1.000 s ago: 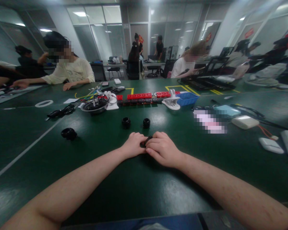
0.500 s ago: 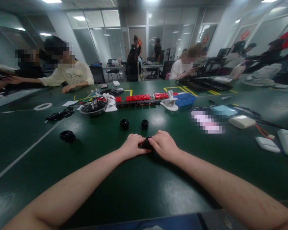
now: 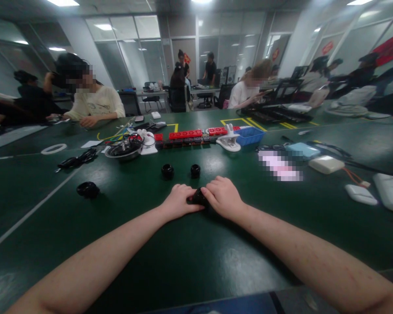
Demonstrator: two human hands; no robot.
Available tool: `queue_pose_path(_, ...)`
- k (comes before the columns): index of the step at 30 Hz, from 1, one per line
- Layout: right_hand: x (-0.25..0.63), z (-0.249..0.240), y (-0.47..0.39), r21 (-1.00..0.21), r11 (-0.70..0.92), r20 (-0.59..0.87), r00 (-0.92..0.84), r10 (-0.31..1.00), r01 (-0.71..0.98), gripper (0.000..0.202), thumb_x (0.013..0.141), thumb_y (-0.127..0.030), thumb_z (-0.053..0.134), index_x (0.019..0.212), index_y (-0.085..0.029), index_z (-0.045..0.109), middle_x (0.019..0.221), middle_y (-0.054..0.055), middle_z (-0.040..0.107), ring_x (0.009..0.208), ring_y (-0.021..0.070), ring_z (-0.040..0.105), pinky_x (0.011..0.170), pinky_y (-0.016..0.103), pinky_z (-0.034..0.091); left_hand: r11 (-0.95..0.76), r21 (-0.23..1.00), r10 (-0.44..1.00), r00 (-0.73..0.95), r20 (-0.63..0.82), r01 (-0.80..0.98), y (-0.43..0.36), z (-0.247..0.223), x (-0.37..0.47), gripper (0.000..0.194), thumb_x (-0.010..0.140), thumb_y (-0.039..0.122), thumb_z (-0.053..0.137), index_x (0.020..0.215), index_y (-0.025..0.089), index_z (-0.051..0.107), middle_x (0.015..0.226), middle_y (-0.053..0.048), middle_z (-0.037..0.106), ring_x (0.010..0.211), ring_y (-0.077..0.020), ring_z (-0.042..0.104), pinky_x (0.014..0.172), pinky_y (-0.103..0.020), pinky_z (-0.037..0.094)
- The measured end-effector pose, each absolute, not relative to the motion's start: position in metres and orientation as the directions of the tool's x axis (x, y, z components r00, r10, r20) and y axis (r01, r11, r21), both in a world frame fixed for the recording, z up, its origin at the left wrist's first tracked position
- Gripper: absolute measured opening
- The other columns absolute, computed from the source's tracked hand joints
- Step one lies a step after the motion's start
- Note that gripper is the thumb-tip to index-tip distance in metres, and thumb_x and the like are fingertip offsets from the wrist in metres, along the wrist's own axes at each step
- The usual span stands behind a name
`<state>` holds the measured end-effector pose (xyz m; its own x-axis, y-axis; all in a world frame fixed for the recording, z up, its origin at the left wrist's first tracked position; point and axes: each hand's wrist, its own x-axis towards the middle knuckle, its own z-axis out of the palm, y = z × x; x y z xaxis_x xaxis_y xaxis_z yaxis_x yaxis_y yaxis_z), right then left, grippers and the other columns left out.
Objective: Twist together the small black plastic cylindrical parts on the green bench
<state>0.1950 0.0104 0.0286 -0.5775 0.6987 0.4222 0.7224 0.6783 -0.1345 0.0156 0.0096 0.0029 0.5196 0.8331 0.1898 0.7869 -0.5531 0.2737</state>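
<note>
The left hand point(image 3: 180, 202) and right hand point(image 3: 225, 198) grasp a small glossy black part point(image 3: 199, 197) — fingers curled round it; both near the green table's point(image 3: 170, 261) front edge.

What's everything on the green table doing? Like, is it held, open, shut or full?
Left hand: gripping
Right hand: gripping
Black part: held by both hands
Three loose black parts: resting on the table, unheld
Metal bowl: holding dark cables
Blue basket: open-topped, contents unclear
</note>
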Motion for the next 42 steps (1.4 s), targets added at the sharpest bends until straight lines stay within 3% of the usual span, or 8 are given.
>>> queue_pose_path(18, 0.193, 0.034, 0.006, 0.004, 0.617, 0.447, -0.554, 0.703, 0.787, 0.035, 0.09, -0.034, 0.034, 0.071, -0.016, 0.058, 0.075, 0.007, 0.056, 0.073, 0.0184, 0.043, 0.062, 0.031, 0.023, -0.568, 0.263, 0.823, 0.533, 0.196, 0.78, 0.011, 0.001, 0.015, 0.034, 0.071, 0.053, 0.058, 0.07, 0.019, 0.055, 0.068, 0.002, 0.056, 0.071, -0.0176, 0.049, 0.067, -0.029, 0.033)
queue_pose_path(29, 0.189, 0.033, -0.003, -0.082, 0.662, 0.366, -0.596, 0.715, 0.745, 0.032, 0.087, -0.041, 0.041, 0.096, -0.016, 0.058, 0.086, 0.008, 0.055, 0.082, 0.0204, 0.044, 0.069, 0.031, 0.03, -0.561, 0.253, 0.828, 0.529, 0.187, 0.788, 0.013, 0.0, 0.015, 0.032, 0.072, 0.051, 0.056, 0.07, 0.019, 0.054, 0.068, 0.002, 0.055, 0.069, -0.0174, 0.049, 0.067, -0.03, 0.034)
queue_pose_path(42, 0.187, 0.033, -0.006, -0.101, 0.703, 0.362, -0.632, 0.685, 0.704, 0.029, 0.087, -0.035, 0.04, 0.101, -0.016, 0.056, 0.09, 0.009, 0.054, 0.084, 0.0206, 0.043, 0.074, 0.033, 0.032, -0.552, 0.249, 0.834, 0.52, 0.185, 0.796, 0.014, -0.003, 0.015, 0.024, 0.071, 0.041, 0.058, 0.066, 0.019, 0.052, 0.067, 0.001, 0.054, 0.07, -0.0176, 0.049, 0.068, -0.031, 0.035)
